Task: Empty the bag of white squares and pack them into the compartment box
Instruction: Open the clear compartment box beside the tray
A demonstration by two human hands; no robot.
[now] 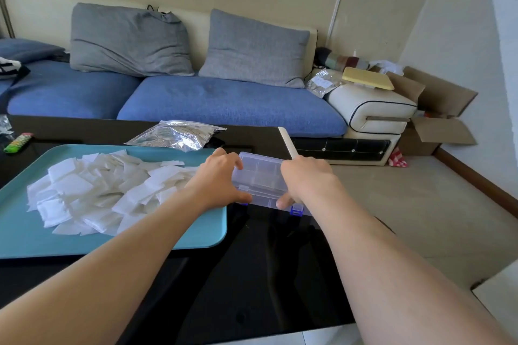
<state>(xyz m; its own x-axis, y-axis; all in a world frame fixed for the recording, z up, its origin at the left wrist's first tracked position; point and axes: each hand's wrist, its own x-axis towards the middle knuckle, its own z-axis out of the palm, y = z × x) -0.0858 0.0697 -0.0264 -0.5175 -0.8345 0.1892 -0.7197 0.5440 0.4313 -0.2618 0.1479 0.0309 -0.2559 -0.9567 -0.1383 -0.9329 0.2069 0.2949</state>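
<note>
My forearms reach forward over the glossy black table [266, 260]. Both hands grip the clear compartment box [262, 176]: my left hand [221, 179] holds its left end and my right hand [305, 179] its right end, fingers curled over the far edge and thumbs pressed against the near edge. A blue latch [296, 210] shows on the near edge by the right thumb. The box sits just beside the right rim of the teal tray [196, 235]; I cannot tell whether it rests on the table or is lifted. The white squares [98, 190] lie in a loose heap on the tray. Beyond the tray, the silver foil bag [179, 136] lies flat on the table. A green lighter [18, 143] lies at far left. Behind the table stands a blue sofa [224, 103] with grey cushions [126, 39], and cardboard boxes [437, 131] stand at its right end.
</note>
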